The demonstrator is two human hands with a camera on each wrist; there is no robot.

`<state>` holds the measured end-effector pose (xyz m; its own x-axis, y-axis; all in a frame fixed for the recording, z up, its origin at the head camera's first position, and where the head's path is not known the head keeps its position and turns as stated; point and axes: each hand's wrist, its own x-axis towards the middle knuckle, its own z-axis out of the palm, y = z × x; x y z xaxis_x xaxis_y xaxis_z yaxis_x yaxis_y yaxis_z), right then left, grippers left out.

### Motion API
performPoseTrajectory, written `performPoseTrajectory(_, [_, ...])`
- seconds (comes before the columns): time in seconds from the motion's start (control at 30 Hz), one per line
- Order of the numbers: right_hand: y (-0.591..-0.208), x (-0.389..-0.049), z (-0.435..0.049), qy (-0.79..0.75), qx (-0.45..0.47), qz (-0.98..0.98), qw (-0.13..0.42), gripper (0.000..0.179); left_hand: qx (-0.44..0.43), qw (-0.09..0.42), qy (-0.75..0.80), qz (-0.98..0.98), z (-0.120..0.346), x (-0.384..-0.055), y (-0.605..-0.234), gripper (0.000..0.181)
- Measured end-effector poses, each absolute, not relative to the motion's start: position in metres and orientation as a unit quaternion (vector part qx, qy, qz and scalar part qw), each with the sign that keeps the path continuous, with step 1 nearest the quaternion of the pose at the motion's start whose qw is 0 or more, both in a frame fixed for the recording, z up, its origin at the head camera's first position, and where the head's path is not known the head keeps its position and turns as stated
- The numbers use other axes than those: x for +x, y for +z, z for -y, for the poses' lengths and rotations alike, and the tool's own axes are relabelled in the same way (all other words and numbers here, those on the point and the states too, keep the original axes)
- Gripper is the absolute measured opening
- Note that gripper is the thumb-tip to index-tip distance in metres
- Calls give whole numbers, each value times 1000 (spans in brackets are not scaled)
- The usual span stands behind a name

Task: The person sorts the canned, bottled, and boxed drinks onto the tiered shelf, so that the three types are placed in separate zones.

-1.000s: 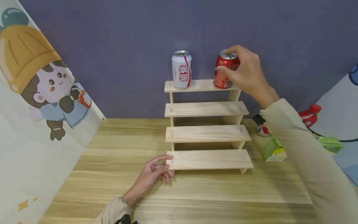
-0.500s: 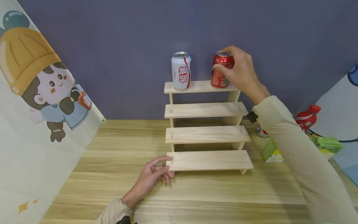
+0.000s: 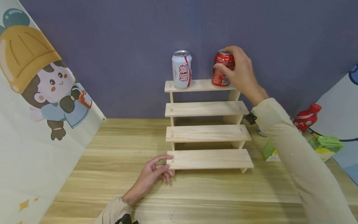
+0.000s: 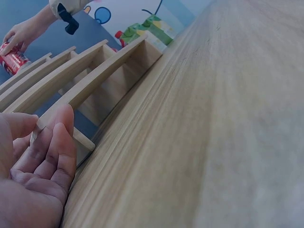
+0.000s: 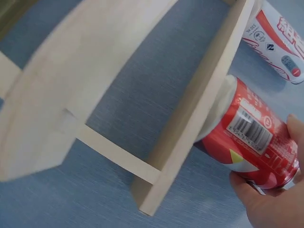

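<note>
A four-step wooden display stand [image 3: 209, 159] stands on the table against the dark wall. My right hand [image 3: 243, 73] grips a red soda can [image 3: 219, 74] near its top, thumb on the near side and fingers over the lid. The can is upright at the right part of the top step; in the right wrist view its base [image 5: 221, 107] meets the board, though full contact is hard to tell. To its left on that step stands a white soda can [image 3: 179, 70]. At the lowest step's left end, my left hand [image 3: 152, 174] pinches the board between thumb and fingers.
Right of the stand, partly behind the right sleeve, are a green carton [image 3: 269, 151], another green carton [image 3: 325, 144] and a red bottle [image 3: 306, 118]. A cartoon-printed panel [image 3: 81, 137] borders the left side, and the dark wall [image 3: 134, 62] rises behind.
The right hand and red can have shifted left along the top step, mostly in the first half second. The left hand keeps its hold on the lowest step.
</note>
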<state>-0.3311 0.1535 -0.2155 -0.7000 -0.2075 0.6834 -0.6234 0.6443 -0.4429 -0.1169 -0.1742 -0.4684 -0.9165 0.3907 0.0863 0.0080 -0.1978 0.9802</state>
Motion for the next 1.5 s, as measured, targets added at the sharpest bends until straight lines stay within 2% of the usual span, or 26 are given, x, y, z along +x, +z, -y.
performPoseTrajectory(0.43, [-226,-332,-151,381,230,846,293,63,164,125,755,-623,175,-117,-470,42])
performPoseTrajectory(0.9, [-248,-315,-162,348,218,869,275,86,168,123,759,-617,174,-116,-469,41])
performPoseTrajectory(1.23, [-267,-278,-188,296,256,873,292,79,169,125,756,-620,174,-114,-466,41])
performPoseTrajectory(1.5, [-285,-252,-209,273,302,850,334,61,166,124,755,-623,174,-114,-466,41])
